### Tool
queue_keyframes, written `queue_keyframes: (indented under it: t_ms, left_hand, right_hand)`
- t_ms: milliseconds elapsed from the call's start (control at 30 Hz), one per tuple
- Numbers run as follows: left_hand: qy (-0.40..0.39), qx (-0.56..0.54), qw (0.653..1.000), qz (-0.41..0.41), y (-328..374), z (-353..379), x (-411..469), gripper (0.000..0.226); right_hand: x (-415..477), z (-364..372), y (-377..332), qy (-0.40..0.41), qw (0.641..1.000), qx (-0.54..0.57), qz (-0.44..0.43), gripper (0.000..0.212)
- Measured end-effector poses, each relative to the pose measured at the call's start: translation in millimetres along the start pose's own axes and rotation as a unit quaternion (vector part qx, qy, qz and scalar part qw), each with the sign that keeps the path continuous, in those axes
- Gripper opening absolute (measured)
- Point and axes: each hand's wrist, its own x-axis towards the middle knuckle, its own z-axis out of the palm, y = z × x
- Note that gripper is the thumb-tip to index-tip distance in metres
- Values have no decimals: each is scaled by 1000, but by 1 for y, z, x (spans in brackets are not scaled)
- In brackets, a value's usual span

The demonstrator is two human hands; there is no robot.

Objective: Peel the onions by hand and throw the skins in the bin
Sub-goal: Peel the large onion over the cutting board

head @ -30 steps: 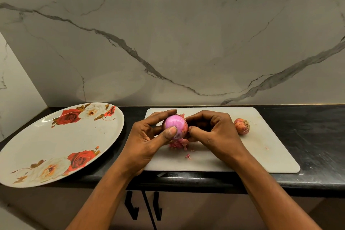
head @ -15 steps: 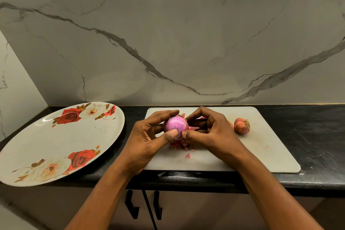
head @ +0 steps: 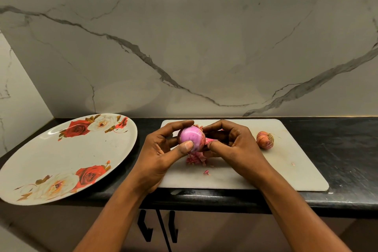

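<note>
Peeling is in hand over the left part of the white cutting board, where a pink onion is held just above the surface between both hands. The left hand is curled round the bulb, thumb pressed on its near face and forefinger arched over the top. The right hand is closed against the bulb's right side, and a scrap of pink skin appears to be pinched there, though the exact hold is hidden by the knuckles. The visible face of the bulb is smooth and glossy, so the step is judged nearly finished, with only remnants at the right end left to be stripped. It is best done if the bulb is steadied by the left hand and turned a little at a time. The loose edge should be caught close to its root and drawn along the curve rather than straight out, so that it comes off whole and no flesh is torn. A heap of shed skins lies on the board just below the hands, yet to be gathered for the bin, which is not in view. A second onion, unpeeled, rests on the board beside the right hand without touching it, and a flowered plate sits on the dark counter at the left.
</note>
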Motion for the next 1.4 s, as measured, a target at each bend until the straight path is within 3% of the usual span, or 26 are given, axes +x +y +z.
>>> queue_keyframes:
  t_ms: [100, 367, 567, 700, 967, 1400]
  left_hand:
    - [26, 5, 1000, 6, 0, 1, 1, 53]
    - [21, 22, 999, 15, 0, 0, 1, 51]
    - [32, 25, 999, 14, 1, 1, 1, 50]
    - [49, 26, 998, 14, 1, 2, 1, 52]
    - [68, 67, 995, 41, 1, 4, 0, 54]
    - [48, 68, 996, 38, 2, 5, -2, 54]
  right_hand:
    - [0, -1, 0, 13, 1000, 13, 2, 22]
    - [-1, 1, 2, -8, 1000, -30, -1, 53]
    - [1, 3, 5, 48, 998, -34, -27, 14]
    - [0, 2, 6, 51, 997, -45, -31, 13]
    - [-5, 5, 4, 45, 973, -194, -113, 21]
    - [-2, 4, 9, 69, 974, -193, -98, 9]
